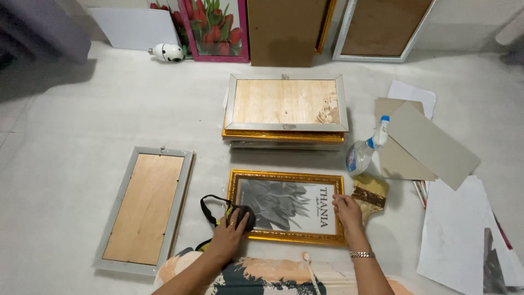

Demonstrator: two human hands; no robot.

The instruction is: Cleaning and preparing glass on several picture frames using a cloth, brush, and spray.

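Observation:
A gold-framed picture (286,177) of a grey plant lies face up on the floor before me. My left hand (230,236) grips a small dark device (245,216) with a black strap, pressed on the frame's lower left corner. My right hand (346,211) rests flat on the frame's right edge, fingers together, holding nothing. A bracelet circles my right wrist.
A stack of frames (286,113) lies face down beyond the gold frame. A silver frame (143,208) lies face down at left. A spray bottle (366,148), a wide brush (370,194), cardboard sheets (431,143) and papers (458,235) sit at right. More frames lean on the wall.

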